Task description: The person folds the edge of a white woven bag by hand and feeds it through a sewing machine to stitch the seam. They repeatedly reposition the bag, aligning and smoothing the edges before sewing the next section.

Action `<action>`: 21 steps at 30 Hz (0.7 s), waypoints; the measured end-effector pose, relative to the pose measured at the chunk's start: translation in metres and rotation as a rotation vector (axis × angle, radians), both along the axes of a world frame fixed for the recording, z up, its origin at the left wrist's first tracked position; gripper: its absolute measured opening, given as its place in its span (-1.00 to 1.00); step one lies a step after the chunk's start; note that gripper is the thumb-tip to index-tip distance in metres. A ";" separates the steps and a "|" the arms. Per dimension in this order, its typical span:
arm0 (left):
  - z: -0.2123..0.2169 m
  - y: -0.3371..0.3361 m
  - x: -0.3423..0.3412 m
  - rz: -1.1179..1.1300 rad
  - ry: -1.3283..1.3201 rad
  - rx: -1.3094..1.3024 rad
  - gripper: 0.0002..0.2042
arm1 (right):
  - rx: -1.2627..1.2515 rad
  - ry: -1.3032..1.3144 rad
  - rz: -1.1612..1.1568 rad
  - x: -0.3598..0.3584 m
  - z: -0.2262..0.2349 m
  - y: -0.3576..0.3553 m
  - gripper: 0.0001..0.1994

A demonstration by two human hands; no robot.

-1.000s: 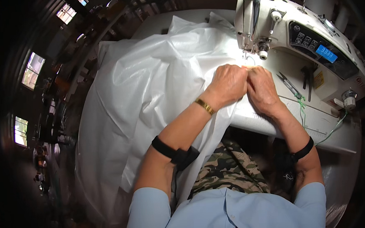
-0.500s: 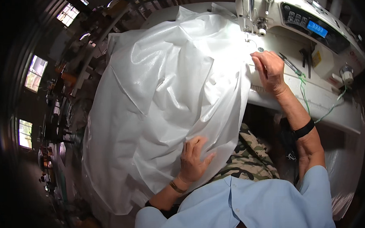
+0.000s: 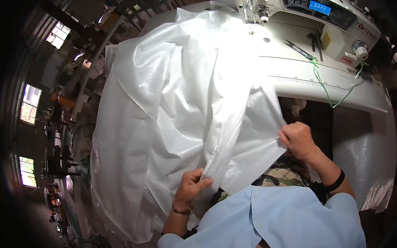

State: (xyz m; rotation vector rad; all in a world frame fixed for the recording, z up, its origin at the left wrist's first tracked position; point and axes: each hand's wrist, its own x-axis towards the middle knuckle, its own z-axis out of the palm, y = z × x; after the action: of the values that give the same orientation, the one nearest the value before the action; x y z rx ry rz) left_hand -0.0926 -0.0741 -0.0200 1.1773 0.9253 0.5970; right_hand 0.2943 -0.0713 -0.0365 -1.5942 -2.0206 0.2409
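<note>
both hands gripped the white sheet [image 3: 175, 107]: left hand [image 3: 190, 186] pinched a fold, right hand [image 3: 299, 139] clamped its edge. sheet lay off the sewing machine [image 3: 309, 13] needle, so stitching looked paused.

The room is dim, a long workshop falling away on the left. Daylight comes through three small paned windows [image 3: 29, 104] set in the dark left wall, one high near the corner [image 3: 58, 34], one low [image 3: 27, 171]. Beneath them stand cluttered racks and furniture [image 3: 59, 130], too blurred to name. The white desk [image 3: 361, 97] catches most of the light; its right edge drops into shadow, and the floor beside it is dark.
</note>
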 end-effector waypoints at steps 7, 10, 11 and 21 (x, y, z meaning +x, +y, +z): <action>0.027 0.011 0.022 -0.106 0.129 0.184 -0.81 | -0.329 -0.152 0.020 -0.007 0.027 -0.001 -0.73; 0.047 0.020 0.054 -0.024 0.280 0.288 -0.78 | -0.321 0.174 0.031 -0.042 0.057 0.005 -0.79; 0.047 0.021 0.063 0.011 0.307 0.278 -0.76 | -0.396 0.435 0.073 -0.055 0.053 0.006 -0.80; 0.056 0.039 0.083 0.037 0.051 0.074 -0.82 | -0.862 1.223 0.276 -0.086 -0.011 0.009 -0.77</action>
State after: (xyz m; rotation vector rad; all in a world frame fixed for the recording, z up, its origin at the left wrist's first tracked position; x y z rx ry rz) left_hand -0.0100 -0.0355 0.0358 1.2490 0.9773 0.6377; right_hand 0.2084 -0.0622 -0.0473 -1.0073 -1.1049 1.8487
